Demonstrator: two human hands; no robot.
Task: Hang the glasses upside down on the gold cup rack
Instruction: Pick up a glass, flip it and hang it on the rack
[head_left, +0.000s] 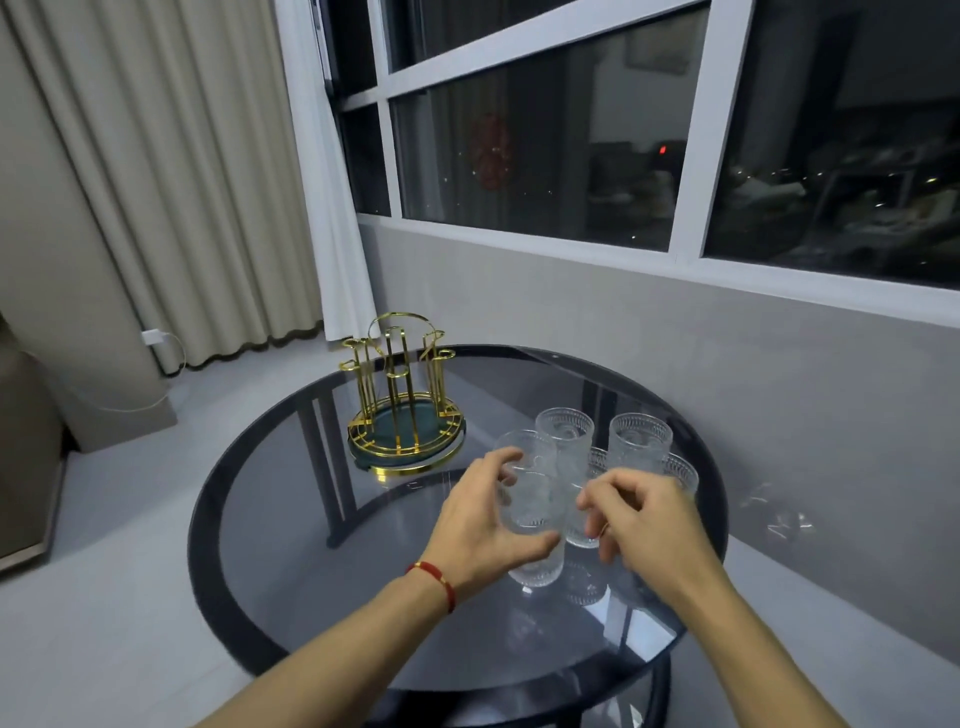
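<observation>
Several clear embossed glasses stand upright in a cluster on the round dark glass table (311, 582). My left hand (480, 525) wraps around the nearest glass (527, 499), thumb low and fingers over its far side. My right hand (636, 519) hovers beside it with curled fingers, over another glass (582, 530) that it partly hides; whether it touches that glass is unclear. Two more glasses stand behind, one in the middle (565, 434) and one to the right (639, 441). The gold cup rack (402, 400), with upright loop pegs and a dark green base, stands bare at the table's far left.
A grey wall with a dark window (545, 156) runs close behind the table on the right. Beige curtains (171, 182) hang at the left, with a white charger and cable (153, 338) by the floor. A lower table shelf shows beneath the glass top.
</observation>
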